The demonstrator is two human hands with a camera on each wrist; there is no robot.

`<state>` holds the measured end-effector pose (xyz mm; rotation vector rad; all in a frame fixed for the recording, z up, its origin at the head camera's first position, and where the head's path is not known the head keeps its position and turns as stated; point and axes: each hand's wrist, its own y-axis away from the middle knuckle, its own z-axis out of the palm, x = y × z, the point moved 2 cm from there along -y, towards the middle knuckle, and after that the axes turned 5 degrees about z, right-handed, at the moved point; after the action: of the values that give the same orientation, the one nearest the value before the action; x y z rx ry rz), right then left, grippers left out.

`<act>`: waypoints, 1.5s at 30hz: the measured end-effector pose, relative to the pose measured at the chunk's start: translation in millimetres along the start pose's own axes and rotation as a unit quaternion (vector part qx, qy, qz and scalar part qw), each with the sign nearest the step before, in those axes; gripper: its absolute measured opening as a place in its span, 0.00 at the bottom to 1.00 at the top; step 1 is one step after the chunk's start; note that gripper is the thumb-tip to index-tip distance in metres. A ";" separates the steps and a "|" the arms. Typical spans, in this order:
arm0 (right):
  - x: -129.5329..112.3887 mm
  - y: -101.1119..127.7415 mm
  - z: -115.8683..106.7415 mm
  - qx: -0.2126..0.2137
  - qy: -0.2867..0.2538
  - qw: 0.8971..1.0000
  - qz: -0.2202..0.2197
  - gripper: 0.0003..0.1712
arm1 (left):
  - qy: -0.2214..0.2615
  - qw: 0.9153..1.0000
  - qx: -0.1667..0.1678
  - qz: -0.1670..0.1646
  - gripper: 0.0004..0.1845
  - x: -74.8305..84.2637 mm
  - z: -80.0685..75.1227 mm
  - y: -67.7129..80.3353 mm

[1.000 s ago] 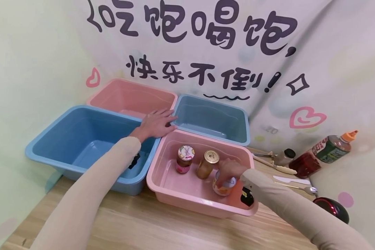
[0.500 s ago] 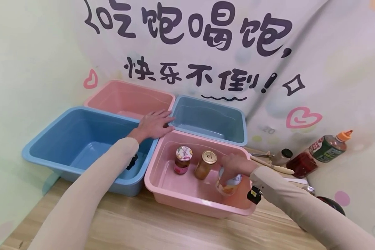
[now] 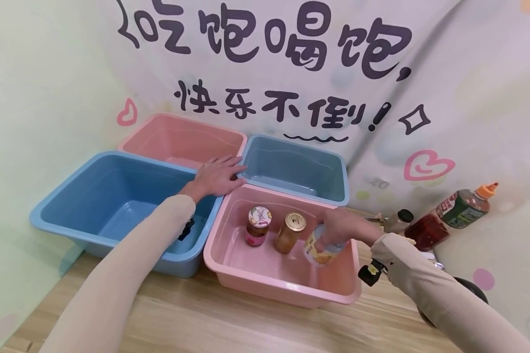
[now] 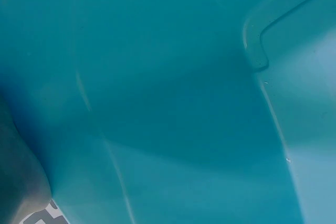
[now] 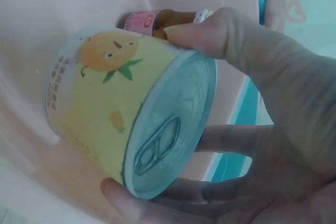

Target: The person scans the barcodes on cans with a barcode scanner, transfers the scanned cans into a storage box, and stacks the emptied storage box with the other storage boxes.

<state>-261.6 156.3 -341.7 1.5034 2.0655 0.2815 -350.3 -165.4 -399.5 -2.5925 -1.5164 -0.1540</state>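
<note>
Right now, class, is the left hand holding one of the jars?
No: the left hand lies flat where the tubs' rims meet, while both jars stand untouched in the near pink tub.

Two jars, one with a floral lid [image 3: 258, 225] and one with a gold lid [image 3: 291, 232], stand side by side in the near pink bin [image 3: 265, 282], crowding its back left; its front floor lies open. Both blue bins [image 3: 70, 206] and the far pink bin [image 3: 181, 139] offer clear room. Bottles [image 3: 450, 218] clutter the tabletop [image 3: 229, 323] at right.
</note>
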 end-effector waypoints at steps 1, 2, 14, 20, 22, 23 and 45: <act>0.6 1.3 -1.3 -0.001 -0.003 1.000 0.002 0.31 | -0.001 1.000 0.000 0.000 0.34 -0.1 -0.3 0.1; 1.3 2.1 -2.3 -0.003 -0.007 1.000 0.004 0.31 | -0.002 1.000 0.001 0.001 0.34 -0.1 -0.5 0.0; 7.5 6.7 -11.5 0.032 0.027 0.999 -0.013 0.33 | -0.001 1.000 0.010 -0.003 0.33 1.4 -1.6 -0.6; 10.0 13.8 -18.1 0.050 0.010 0.998 -0.023 0.39 | -0.001 1.000 0.010 -0.003 0.33 2.7 -3.2 -0.3; 10.8 15.7 -20.2 0.052 0.003 0.999 -0.013 0.41 | -0.001 1.000 0.010 -0.003 0.33 3.0 -3.3 -0.6; 11.2 16.6 -21.3 0.054 0.003 0.998 -0.009 0.42 | -0.002 1.000 0.009 -0.004 0.33 3.0 -3.3 -0.6; 17.6 37.0 -38.6 0.084 -0.007 0.996 -0.004 0.27 | 0.003 1.000 0.012 -0.006 0.33 1.6 1.0 0.5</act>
<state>-256.8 191.4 -297.9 1.5893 2.1287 0.0949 -349.1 -164.1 -400.3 -2.5625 -1.5211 -0.1444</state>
